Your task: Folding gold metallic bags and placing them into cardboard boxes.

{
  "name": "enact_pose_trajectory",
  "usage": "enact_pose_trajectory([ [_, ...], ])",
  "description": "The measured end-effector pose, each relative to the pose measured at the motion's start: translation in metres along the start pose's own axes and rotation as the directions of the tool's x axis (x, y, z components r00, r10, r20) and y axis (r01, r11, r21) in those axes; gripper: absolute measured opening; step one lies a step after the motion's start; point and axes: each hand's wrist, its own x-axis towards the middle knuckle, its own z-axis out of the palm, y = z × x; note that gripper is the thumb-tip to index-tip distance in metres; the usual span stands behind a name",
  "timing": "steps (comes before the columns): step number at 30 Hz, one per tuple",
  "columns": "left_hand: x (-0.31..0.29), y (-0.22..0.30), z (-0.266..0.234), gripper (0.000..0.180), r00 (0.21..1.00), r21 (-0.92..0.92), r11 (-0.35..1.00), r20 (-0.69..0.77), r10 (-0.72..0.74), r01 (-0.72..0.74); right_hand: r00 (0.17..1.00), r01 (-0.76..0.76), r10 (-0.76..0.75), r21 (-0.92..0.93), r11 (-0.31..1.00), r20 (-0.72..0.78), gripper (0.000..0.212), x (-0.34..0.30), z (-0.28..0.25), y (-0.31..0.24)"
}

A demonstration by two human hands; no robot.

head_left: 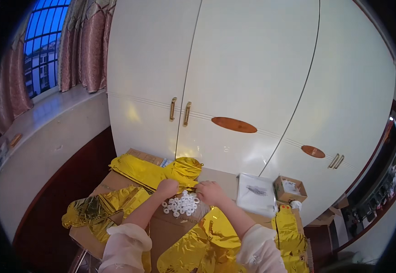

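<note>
My left hand (167, 187) and my right hand (210, 193) meet over a cardboard work surface (170, 227), both pinching the edge of a gold foil piece (184, 170) that lies just beyond them. Directly below my hands sits a clear bag of small white rings (182, 204). The fingertips are partly hidden by the foil, so the exact grip is hard to make out. More gold foil sheets lie to the left (97, 209) and in front of my right forearm (202, 248).
A white wardrobe (252, 82) with gold handles stands right behind the surface. A clear plastic packet (257, 193) and a small open cardboard box (290, 189) lie to the right. Another gold foil pile (289, 232) sits at the right. A curtained window (47, 41) is at upper left.
</note>
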Motion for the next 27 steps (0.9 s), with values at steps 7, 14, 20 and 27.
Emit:
enact_pose_trajectory([
  [7, -0.016, -0.040, 0.002, 0.027, 0.976, -0.619, 0.780, -0.102, -0.190, 0.088, 0.974, 0.226, -0.225, -0.137, 0.965, 0.023, 0.026, 0.070, 0.075, -0.014],
  [14, -0.023, -0.044, 0.005, 0.021, 0.965, -0.800, 0.580, -0.006, -0.263, 0.153, 0.942, 0.335, -0.319, -0.270, 0.903, 0.102, 0.016, 0.078, 0.088, -0.014],
  [20, -0.021, -0.049, 0.019, 0.022, 0.973, -0.839, 0.529, 0.003, -0.230, 0.127, 0.957, 0.280, -0.290, -0.226, 0.933, -0.014, 0.010, 0.076, 0.092, -0.010],
  [27, -0.022, -0.054, 0.019, 0.022, 0.982, -0.891, 0.448, -0.006, -0.188, 0.080, 0.988, -0.131, 0.123, 0.093, 0.987, 0.094, 0.013, 0.097, 0.079, -0.017],
])
